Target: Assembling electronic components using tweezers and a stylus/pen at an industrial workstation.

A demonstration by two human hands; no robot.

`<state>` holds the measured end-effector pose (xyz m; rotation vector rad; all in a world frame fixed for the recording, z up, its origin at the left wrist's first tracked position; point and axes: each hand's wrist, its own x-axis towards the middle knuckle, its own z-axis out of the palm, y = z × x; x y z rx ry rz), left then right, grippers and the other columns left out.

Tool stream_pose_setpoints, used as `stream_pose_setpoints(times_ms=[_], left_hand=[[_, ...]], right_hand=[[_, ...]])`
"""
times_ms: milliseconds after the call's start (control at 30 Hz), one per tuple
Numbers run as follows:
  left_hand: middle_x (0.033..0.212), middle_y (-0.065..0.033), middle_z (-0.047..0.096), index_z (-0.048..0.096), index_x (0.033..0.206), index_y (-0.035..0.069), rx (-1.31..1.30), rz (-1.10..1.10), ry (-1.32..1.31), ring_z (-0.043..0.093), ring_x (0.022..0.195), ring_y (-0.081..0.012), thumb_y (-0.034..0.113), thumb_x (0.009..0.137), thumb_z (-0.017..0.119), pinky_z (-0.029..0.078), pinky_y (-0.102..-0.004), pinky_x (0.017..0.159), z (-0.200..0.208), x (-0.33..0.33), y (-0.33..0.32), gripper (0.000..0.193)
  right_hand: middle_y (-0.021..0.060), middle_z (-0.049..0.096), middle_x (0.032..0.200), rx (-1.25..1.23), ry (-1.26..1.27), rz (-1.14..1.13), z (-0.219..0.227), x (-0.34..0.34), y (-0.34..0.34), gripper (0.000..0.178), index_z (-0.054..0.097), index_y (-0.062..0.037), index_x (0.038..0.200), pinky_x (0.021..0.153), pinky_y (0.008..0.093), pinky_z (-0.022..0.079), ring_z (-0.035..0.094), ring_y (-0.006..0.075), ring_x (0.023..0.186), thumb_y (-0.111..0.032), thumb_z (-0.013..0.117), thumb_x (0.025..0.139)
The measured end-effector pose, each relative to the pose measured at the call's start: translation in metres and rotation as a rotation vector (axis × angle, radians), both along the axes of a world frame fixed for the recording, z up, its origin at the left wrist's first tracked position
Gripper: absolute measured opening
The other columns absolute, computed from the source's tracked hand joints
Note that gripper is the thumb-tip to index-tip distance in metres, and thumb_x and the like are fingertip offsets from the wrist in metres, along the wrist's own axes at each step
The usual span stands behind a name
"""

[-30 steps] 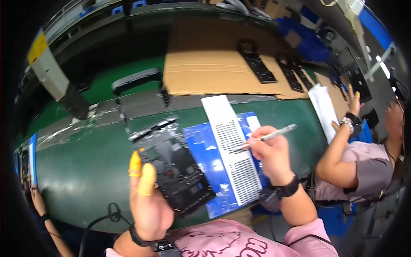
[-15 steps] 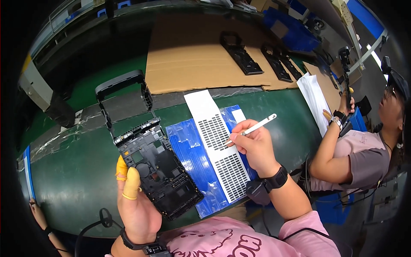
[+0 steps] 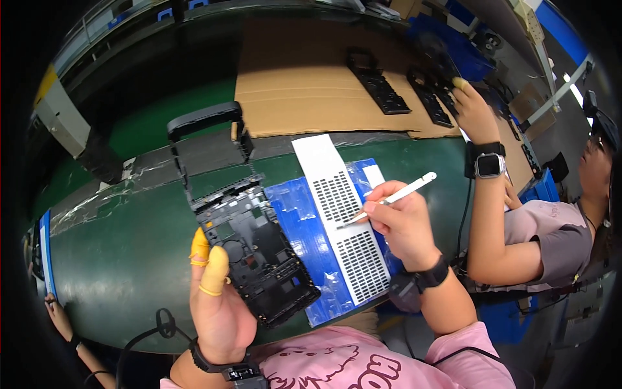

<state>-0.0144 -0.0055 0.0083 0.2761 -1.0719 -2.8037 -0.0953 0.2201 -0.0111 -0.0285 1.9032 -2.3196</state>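
My left hand (image 3: 223, 305), with yellow finger cots on two fingers, grips a black plastic housing (image 3: 259, 253) by its left side. A frame-like handle (image 3: 206, 122) rises from the far end of the housing. Pinched in my right hand (image 3: 405, 223) is a slim pair of white tweezers (image 3: 414, 188). Their tip is at the gap between two blocks of small black stickers on a white sheet (image 3: 315, 155); a small dark strip shows at the tip, and whether it is gripped I cannot tell. The sheet lies on a blue board (image 3: 291, 214).
Beyond the green table (image 3: 116, 259), cardboard (image 3: 291, 84) carries several black housings (image 3: 382, 91). At right a co-worker's hand (image 3: 476, 113) reaches over them. A blue bin (image 3: 450, 48) stands far right. Another person's hand (image 3: 58, 318) rests at the left edge.
The view has shifted slightly, and the scene sits a little farther right. The co-worker's raised hand has gone from holding up a black part to reaching over the cardboard. My grips stay the same.
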Motion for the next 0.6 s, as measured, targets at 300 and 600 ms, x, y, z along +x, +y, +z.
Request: stream_pose_setpoints(times_ms=[300,600], left_hand=[[0.113,-0.0076,0.051,0.040,0.121,0.005,0.073,-0.064,-0.039,0.051,0.103,-0.0180,0.018,0.088,0.047,0.042,-0.0340,0.088,0.002,0.003,-0.001,0.036],[0.116,-0.0105,0.050,0.035,0.125,0.005,0.116,-0.148,-0.031,0.051,0.105,-0.0201,0.017,0.089,0.045,0.042,-0.0340,0.090,0.002,0.007,-0.006,0.040]], right_hand=[[0.0055,0.057,0.087,-0.104,0.085,0.235,0.040,0.053,-0.065,0.018,0.053,0.0025,0.092,0.066,0.0190,0.045,0.056,0.0073,0.074,0.003,0.061,0.077],[0.0059,0.059,0.086,-0.188,0.040,0.230,0.028,0.052,-0.083,0.018,0.053,0.0017,0.095,0.066,0.0186,0.046,0.059,0.0091,0.077,0.002,0.060,0.078]])
